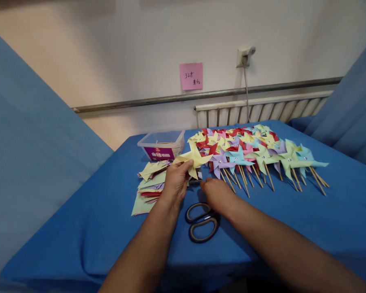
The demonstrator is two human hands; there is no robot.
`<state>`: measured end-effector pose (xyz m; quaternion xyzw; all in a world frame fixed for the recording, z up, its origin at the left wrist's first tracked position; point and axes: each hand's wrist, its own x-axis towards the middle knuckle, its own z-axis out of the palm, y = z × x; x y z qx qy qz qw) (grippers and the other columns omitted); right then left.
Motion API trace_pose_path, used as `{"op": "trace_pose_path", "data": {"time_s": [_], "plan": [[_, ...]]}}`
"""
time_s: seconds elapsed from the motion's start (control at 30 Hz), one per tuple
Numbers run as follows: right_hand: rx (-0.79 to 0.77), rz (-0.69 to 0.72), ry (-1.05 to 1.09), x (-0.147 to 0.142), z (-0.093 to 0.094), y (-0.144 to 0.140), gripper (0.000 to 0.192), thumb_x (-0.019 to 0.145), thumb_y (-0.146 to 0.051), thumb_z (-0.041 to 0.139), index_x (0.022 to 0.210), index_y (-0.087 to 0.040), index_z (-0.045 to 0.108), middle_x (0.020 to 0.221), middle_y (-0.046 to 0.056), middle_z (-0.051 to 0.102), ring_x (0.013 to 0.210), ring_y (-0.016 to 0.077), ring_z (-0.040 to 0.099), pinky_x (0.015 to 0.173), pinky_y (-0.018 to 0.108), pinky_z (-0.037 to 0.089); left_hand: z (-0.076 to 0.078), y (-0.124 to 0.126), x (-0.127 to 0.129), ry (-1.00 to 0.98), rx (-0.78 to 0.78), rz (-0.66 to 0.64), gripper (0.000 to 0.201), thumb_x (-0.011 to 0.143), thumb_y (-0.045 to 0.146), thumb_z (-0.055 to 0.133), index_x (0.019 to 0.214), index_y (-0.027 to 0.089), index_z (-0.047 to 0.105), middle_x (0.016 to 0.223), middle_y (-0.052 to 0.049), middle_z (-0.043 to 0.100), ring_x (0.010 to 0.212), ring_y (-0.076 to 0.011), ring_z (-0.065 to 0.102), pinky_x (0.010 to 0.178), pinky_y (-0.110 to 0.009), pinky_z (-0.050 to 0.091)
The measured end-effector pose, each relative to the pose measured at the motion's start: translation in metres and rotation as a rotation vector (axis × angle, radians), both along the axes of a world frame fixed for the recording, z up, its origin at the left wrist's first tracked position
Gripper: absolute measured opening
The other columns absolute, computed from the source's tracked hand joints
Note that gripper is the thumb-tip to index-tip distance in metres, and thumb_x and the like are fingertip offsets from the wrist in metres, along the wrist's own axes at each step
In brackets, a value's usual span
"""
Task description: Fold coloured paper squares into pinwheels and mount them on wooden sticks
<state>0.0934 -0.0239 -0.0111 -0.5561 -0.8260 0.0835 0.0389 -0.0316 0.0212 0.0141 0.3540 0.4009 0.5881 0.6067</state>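
A yellow paper pinwheel is pinched between the thumb and fingers of my left hand, its folded blades facing up. My right hand is low over the table with its fingers curled together beside a small dark box. What those fingers hold, if anything, is hidden. Just below my right hand lies a pair of scissors with dark handles; the hand and forearm hide its blades. Left of my left hand is a stack of coloured paper sheets and cut pieces.
Many finished pinwheels on wooden sticks cover the back right of the blue-clothed table. A clear plastic tub with a purple label stands behind the paper stack. Behind are a wall, a radiator and blue curtains.
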Motion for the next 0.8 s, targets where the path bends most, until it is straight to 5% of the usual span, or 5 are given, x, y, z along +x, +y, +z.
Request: {"op": "trace_pose_path", "data": {"time_s": [0.67,0.8], "plan": [[-0.011,-0.029,0.052,0.002,-0.003,0.001,0.029,0.082,-0.008,0.054,0.106,-0.01,0.07,0.105,0.021,0.073,0.092,0.0315,0.071,0.076,0.035,0.05,0.003,-0.001,0.002,0.038,0.02,0.037,0.031,0.053,0.023,0.086,0.079,0.011,0.073,0.074,-0.007,0.075,0.061,-0.0156,0.067,0.063,-0.026,0.054],[-0.034,-0.002,0.3,0.011,0.004,0.002,0.018,0.088,-0.016,0.055,0.095,-0.017,0.072,0.095,0.011,0.076,0.086,0.0236,0.07,0.074,0.03,0.048,0.0,0.003,-0.001,0.096,0.061,0.088,0.028,0.054,0.026,0.085,0.076,0.013,0.073,0.07,-0.004,0.073,0.057,-0.0141,0.065,0.059,-0.025,0.05]]}}
